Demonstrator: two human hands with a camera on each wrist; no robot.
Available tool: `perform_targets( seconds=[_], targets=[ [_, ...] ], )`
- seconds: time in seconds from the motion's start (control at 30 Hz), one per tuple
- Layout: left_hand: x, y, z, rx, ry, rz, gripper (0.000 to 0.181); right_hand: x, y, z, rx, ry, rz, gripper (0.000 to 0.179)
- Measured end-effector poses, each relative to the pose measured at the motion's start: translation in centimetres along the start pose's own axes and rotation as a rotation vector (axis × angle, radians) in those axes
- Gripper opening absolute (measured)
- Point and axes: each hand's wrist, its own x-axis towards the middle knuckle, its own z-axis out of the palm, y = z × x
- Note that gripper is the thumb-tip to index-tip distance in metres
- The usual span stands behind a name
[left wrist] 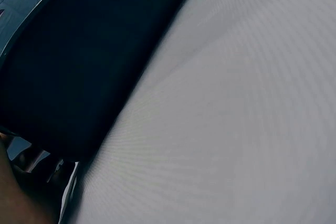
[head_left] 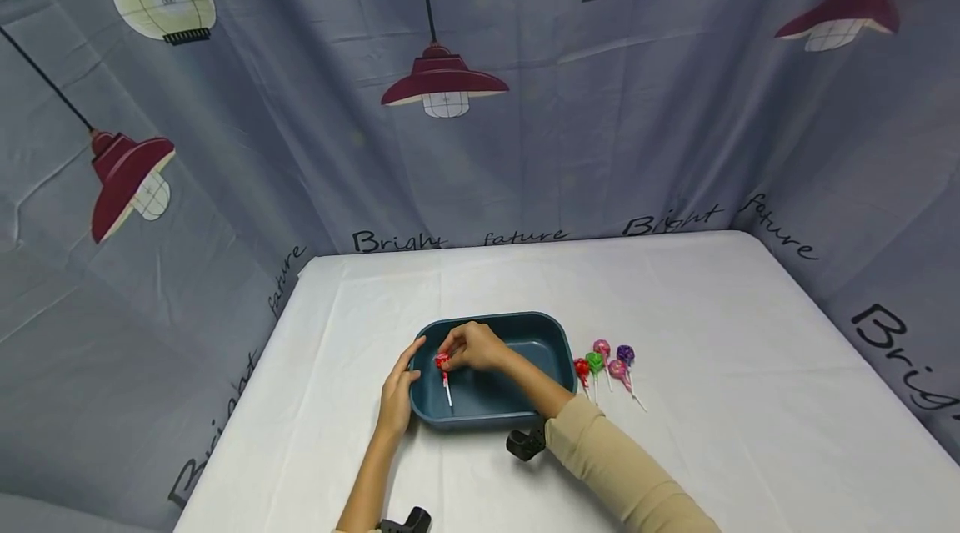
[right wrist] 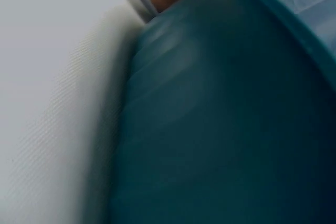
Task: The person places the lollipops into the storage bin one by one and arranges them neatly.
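Observation:
A dark teal rectangular tray [head_left: 517,414] stands on the white table, and its outer wall [left wrist: 89,66] fills much of the left wrist view. My left hand [head_left: 397,395] rests against the tray's left end, its fingers and thumb touching the rim. Inside the tray, toward the left, my right hand [head_left: 472,347] pinches a red-wrapped lollipop [head_left: 442,361] by its head; the white stick points toward me. In the right wrist view the tray's side [right wrist: 173,119] hides the fingertips and the lollipop.
Right of the tray lie several lollipops: a red one [head_left: 582,368], a green one [head_left: 594,361], pink ones [head_left: 617,369] and a purple one [head_left: 626,354]. The white tablecloth [head_left: 750,433] extends around them. A grey-blue curtain [head_left: 300,141] with printed lamps hangs behind.

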Motion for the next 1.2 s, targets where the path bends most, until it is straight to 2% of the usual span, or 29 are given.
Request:
perform_targets(
  seconds=[0.17,0.47,0.87,1.0,1.2],
  targets=[
    [0.0,0.1,0.0,0.007,-0.001,-0.01,0.05,0.2,0.3,0.2,-0.045,0.006,-0.011,0.016],
    [-0.2,0.1,-0.1,0.018,0.001,-0.011,0.05,0.6,1.0,1.0,-0.049,-0.015,-0.026,0.017],
    [0.1,0.1,-0.1,-0.015,0.005,-0.027,0.05,1.0,1.4,1.5,-0.028,-0.032,-0.126,0.016],
    [0.1,0.1,-0.1,-0.021,0.0,-0.016,0.05,1.0,1.4,1.7,-0.053,-0.025,-0.134,0.015],
    [0.2,-0.1,-0.1,-0.021,-0.008,-0.014,0.05,1.2,1.6,1.9,-0.147,-0.021,-0.201,0.016]
  ],
)
